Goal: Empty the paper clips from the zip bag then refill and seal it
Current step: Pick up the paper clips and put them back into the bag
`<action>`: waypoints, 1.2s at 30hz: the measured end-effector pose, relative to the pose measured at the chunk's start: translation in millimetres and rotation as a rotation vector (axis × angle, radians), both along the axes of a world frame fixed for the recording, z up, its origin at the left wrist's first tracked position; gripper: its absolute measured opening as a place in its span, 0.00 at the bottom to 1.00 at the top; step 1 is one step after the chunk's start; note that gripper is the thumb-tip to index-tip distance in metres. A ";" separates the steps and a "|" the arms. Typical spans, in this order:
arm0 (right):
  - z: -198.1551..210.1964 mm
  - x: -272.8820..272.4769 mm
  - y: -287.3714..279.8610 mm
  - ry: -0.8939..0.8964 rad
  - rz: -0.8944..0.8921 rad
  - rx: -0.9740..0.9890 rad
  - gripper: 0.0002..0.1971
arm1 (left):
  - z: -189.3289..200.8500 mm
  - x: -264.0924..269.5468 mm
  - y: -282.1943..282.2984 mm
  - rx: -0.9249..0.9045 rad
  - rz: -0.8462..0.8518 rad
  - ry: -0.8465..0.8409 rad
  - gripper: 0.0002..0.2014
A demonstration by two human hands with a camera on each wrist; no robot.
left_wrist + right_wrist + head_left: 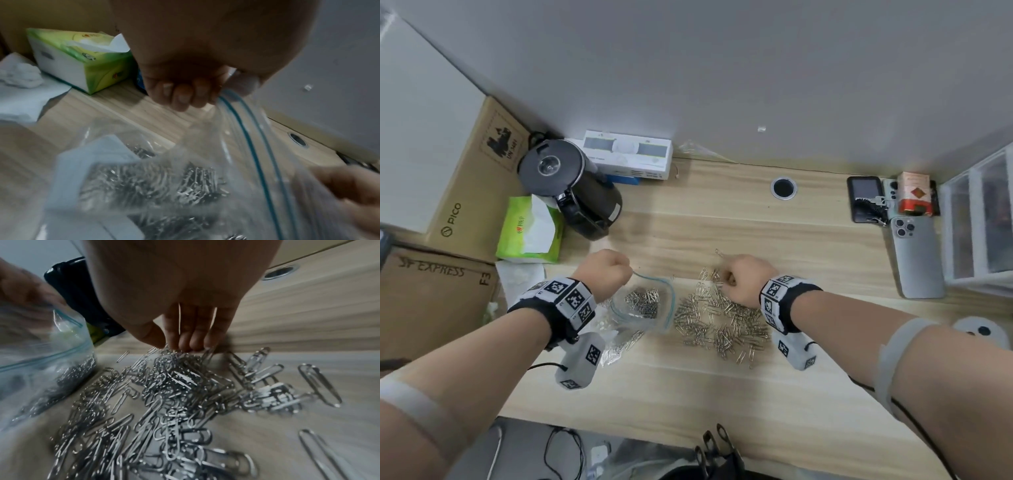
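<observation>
Pinching zip bag: left hand | right hand gathering paper clips, fingertips hidden

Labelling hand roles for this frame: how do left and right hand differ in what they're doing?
The left hand pinches the zip bag's rim, holding its mouth open above the desk; the right hand reaches down into the loose paper clips on the desk. Left fingers are curled tight; right fingers point down, gathered on clips. Both wear marker wristbands.

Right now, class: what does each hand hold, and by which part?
The left hand pinches the zip bag by its open rim. The right hand gathers paper clips at its fingertips from the pile.
</observation>
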State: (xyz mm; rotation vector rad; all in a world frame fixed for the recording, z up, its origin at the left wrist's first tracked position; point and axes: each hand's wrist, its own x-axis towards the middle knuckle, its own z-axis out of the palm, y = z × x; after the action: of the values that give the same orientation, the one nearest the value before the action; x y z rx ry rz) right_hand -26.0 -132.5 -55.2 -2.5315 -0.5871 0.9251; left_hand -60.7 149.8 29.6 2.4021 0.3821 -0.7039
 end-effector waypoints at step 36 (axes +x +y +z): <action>12.3 -38.7 53.2 -0.192 0.525 -0.074 0.08 | 4.5 -25.1 27.3 -0.146 0.209 -0.071 0.06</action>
State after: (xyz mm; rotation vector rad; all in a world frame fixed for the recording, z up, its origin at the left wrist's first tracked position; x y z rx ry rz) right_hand -64.7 -79.3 -42.9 -2.5949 -1.3451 0.8788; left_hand -85.8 177.1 34.1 2.2040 0.5243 -0.5322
